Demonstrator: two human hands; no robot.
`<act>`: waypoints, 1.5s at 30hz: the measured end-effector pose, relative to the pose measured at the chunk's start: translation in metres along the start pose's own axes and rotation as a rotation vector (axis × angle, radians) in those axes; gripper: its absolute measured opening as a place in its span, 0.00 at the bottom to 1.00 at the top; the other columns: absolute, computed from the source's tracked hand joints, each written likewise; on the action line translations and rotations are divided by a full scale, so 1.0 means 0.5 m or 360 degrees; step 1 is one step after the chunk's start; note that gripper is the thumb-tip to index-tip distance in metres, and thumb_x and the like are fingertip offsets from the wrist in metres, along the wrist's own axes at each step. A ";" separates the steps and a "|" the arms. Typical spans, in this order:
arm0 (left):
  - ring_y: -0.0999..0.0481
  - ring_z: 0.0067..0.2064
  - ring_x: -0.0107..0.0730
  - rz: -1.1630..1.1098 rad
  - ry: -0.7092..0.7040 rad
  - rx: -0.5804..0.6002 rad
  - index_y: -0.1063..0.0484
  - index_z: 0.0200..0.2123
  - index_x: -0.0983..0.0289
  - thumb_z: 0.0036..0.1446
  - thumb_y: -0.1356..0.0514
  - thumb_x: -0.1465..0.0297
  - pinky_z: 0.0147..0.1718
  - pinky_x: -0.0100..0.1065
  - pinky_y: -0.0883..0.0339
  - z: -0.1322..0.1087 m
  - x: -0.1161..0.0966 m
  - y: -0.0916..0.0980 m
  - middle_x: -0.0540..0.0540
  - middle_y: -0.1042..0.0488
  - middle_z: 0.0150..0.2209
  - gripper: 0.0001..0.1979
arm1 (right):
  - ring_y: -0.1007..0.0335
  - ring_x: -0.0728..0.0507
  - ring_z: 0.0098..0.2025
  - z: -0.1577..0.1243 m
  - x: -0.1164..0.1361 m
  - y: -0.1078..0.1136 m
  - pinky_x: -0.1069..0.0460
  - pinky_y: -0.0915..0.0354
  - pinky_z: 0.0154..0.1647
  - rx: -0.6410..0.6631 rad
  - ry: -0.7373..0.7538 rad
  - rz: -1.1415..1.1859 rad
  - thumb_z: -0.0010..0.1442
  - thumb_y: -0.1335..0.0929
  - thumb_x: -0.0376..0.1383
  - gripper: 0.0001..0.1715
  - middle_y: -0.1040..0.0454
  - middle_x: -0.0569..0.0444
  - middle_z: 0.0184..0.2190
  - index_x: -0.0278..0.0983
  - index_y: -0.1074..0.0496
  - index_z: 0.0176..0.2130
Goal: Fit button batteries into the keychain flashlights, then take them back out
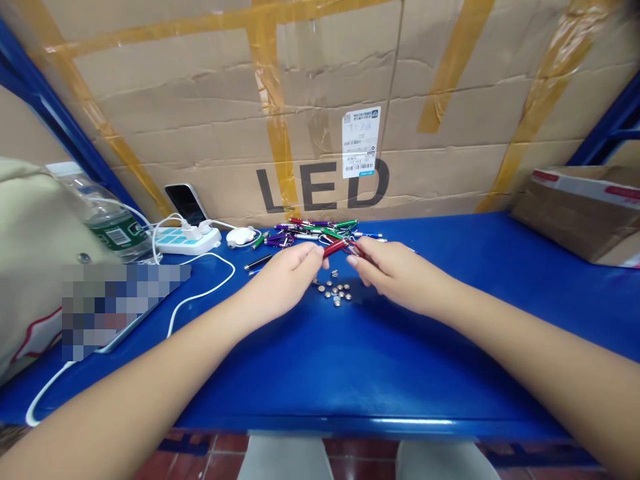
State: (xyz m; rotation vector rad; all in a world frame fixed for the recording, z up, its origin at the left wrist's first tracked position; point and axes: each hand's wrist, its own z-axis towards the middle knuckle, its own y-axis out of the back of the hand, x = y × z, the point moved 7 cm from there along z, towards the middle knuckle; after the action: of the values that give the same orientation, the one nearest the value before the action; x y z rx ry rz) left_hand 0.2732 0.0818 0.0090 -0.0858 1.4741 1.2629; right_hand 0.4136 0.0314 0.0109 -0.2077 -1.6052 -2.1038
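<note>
A slim red metal tube, like a keychain flashlight (335, 249), is held level between my hands above the blue table. My left hand (293, 277) pinches its left end between thumb and fingers. At the other end, my right hand (387, 267) is closed on a red and silver part by the clip; whether this part is joined to the tube I cannot tell. Several small round silver pieces, like button cells (337, 293), lie loose just below my hands. Behind them is a pile of similar tubes (300, 233) in green, purple, red, blue and silver.
A white power strip (193, 241) with cables, a phone (185, 203) and a plastic bottle (117, 227) stand at the back left. A pale bag (45, 253) fills the left edge. At right sits an open cardboard box (575, 217). A large carton (200, 100) walls the back.
</note>
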 end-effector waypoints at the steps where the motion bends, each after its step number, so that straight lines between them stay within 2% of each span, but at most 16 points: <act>1: 0.42 0.22 0.27 0.0003 0.0031 -0.0017 0.33 0.32 0.62 0.66 0.55 0.58 0.23 0.30 0.46 0.000 0.004 0.003 0.45 0.43 0.21 0.19 | 0.35 0.46 0.26 0.001 -0.001 0.007 0.51 0.43 0.30 -0.0058 0.0017 0.0011 0.68 0.42 0.42 0.16 0.30 0.55 0.24 0.39 0.39 0.30; 3: 0.42 0.22 0.28 0.0015 0.0075 -0.0032 0.33 0.32 0.62 0.66 0.54 0.54 0.23 0.30 0.46 0.000 0.008 0.007 0.45 0.43 0.21 0.21 | 0.34 0.47 0.26 0.002 -0.005 0.014 0.52 0.41 0.29 -0.0098 0.0013 0.0163 0.67 0.42 0.43 0.18 0.30 0.55 0.25 0.38 0.37 0.28; 6: 0.42 0.23 0.27 0.0044 0.0065 0.0011 0.33 0.30 0.62 0.65 0.53 0.52 0.23 0.30 0.46 -0.002 0.004 0.006 0.46 0.42 0.20 0.22 | 0.35 0.50 0.23 0.002 -0.013 -0.001 0.54 0.39 0.25 0.0065 -0.0073 0.0686 0.68 0.43 0.47 0.22 0.30 0.55 0.25 0.37 0.34 0.30; 8: 0.42 0.23 0.27 0.0045 0.0031 0.0059 0.33 0.29 0.62 0.65 0.52 0.52 0.23 0.29 0.47 -0.003 -0.002 0.002 0.46 0.42 0.20 0.23 | 0.37 0.51 0.21 0.000 -0.014 -0.013 0.54 0.39 0.22 0.0121 -0.0116 0.0945 0.68 0.43 0.46 0.19 0.33 0.58 0.24 0.36 0.34 0.36; 10: 0.42 0.23 0.27 0.0028 0.0018 0.0093 0.32 0.28 0.62 0.65 0.52 0.52 0.23 0.29 0.46 -0.003 -0.005 -0.002 0.46 0.42 0.19 0.22 | 0.39 0.51 0.20 -0.001 -0.016 -0.018 0.55 0.40 0.21 0.0071 -0.0125 0.1024 0.69 0.43 0.42 0.14 0.35 0.60 0.24 0.37 0.37 0.47; 13: 0.42 0.22 0.27 -0.0017 0.0038 0.0105 0.32 0.28 0.62 0.65 0.52 0.52 0.23 0.29 0.46 -0.003 0.000 -0.005 0.46 0.42 0.20 0.22 | 0.40 0.51 0.21 -0.003 -0.012 -0.017 0.55 0.41 0.21 -0.0021 -0.0081 0.0902 0.68 0.44 0.36 0.16 0.36 0.60 0.28 0.38 0.43 0.55; 16: 0.44 0.22 0.27 -0.0073 0.0087 0.0099 0.32 0.28 0.62 0.64 0.51 0.52 0.23 0.29 0.48 -0.002 0.008 -0.007 0.45 0.42 0.20 0.22 | 0.41 0.50 0.23 -0.007 0.003 -0.007 0.53 0.40 0.25 -0.0031 0.0013 0.0645 0.68 0.44 0.37 0.14 0.36 0.59 0.27 0.38 0.37 0.50; 19: 0.44 0.22 0.27 -0.0128 0.0131 0.0105 0.32 0.28 0.62 0.64 0.51 0.51 0.22 0.29 0.48 -0.003 0.013 -0.010 0.45 0.43 0.20 0.23 | 0.42 0.49 0.24 -0.012 0.012 0.003 0.52 0.41 0.28 0.0008 0.0017 0.0548 0.68 0.44 0.40 0.15 0.37 0.59 0.25 0.38 0.34 0.45; 24: 0.44 0.23 0.26 -0.0161 0.0155 0.0126 0.33 0.29 0.62 0.64 0.51 0.51 0.21 0.28 0.48 -0.004 0.016 -0.014 0.45 0.44 0.20 0.23 | 0.40 0.47 0.28 -0.013 0.015 -0.001 0.52 0.42 0.30 0.0112 0.0031 0.0391 0.64 0.40 0.36 0.10 0.37 0.58 0.28 0.38 0.37 0.45; 29: 0.46 0.22 0.26 -0.0087 0.0114 0.0126 0.33 0.28 0.62 0.65 0.52 0.51 0.21 0.29 0.49 -0.002 0.016 -0.012 0.45 0.45 0.20 0.23 | 0.43 0.47 0.27 -0.013 0.010 -0.014 0.52 0.43 0.29 0.0188 0.0017 0.0397 0.66 0.43 0.39 0.06 0.38 0.59 0.25 0.39 0.41 0.40; 36: 0.44 0.22 0.26 0.0026 0.0049 0.0171 0.36 0.27 0.62 0.65 0.53 0.49 0.23 0.30 0.47 -0.006 0.007 -0.015 0.45 0.43 0.20 0.25 | 0.44 0.47 0.26 -0.012 0.012 -0.008 0.52 0.46 0.26 0.0025 0.0068 0.0256 0.64 0.43 0.36 0.02 0.35 0.56 0.29 0.40 0.46 0.37; 42: 0.43 0.24 0.26 0.0109 0.0085 0.0244 0.40 0.24 0.62 0.66 0.55 0.51 0.24 0.31 0.48 -0.014 -0.006 -0.026 0.46 0.42 0.21 0.25 | 0.40 0.46 0.26 -0.011 0.010 -0.012 0.52 0.44 0.27 -0.0130 0.0094 0.0168 0.65 0.44 0.36 0.02 0.34 0.54 0.28 0.40 0.46 0.39; 45: 0.44 0.25 0.27 0.0172 0.0035 0.0316 0.43 0.24 0.62 0.67 0.55 0.53 0.25 0.31 0.49 -0.018 -0.018 -0.032 0.47 0.43 0.23 0.24 | 0.38 0.46 0.25 -0.010 0.008 -0.013 0.51 0.43 0.27 -0.0150 0.0109 0.0107 0.63 0.43 0.34 0.09 0.32 0.53 0.29 0.37 0.45 0.45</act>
State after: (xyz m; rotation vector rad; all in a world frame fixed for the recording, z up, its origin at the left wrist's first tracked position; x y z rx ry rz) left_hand 0.2808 0.0633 0.0036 0.1135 1.6334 1.1972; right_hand 0.4082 0.0268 0.0054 -0.2159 -1.4415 -2.1139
